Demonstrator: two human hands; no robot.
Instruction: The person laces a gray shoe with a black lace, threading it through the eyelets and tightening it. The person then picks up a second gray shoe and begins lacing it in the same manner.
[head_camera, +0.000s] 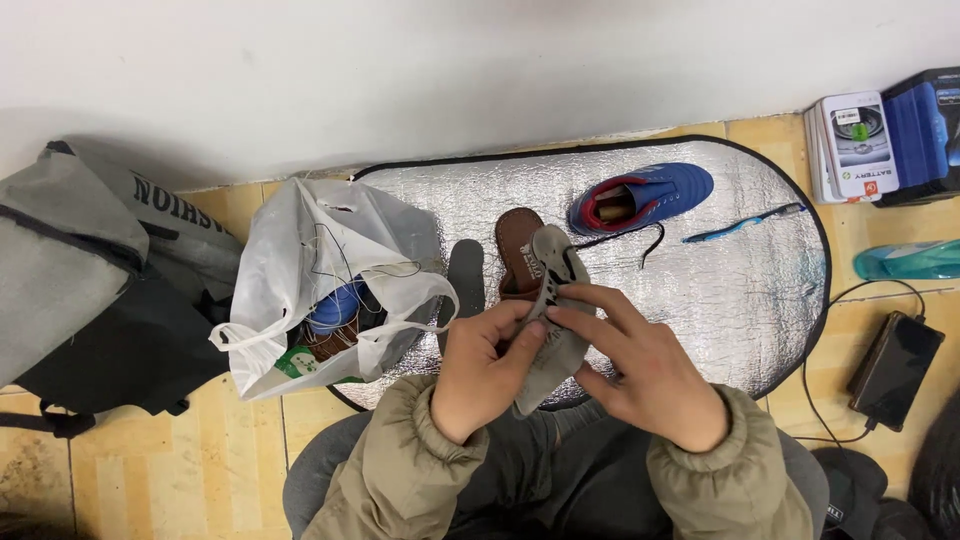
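Observation:
Both my hands hold a grey suede shoe upper (556, 300) over my lap. My left hand (482, 362) grips its left side and my right hand (640, 362) covers its right side, fingers on the lace holes. Just beyond lie a brown insole (518, 248) and a dark grey insole (466, 272) on a silver reflective mat (700, 290). A blue and red shoe (640, 196) with a loose black lace lies further back on the mat.
A white plastic bag (320, 280) with shoes inside sits at the mat's left edge. A grey backpack (90, 270) lies far left. A blue toothbrush (745, 222), boxes (860, 140), a black power bank (895, 368) with cable and a teal object (910, 260) are on the right.

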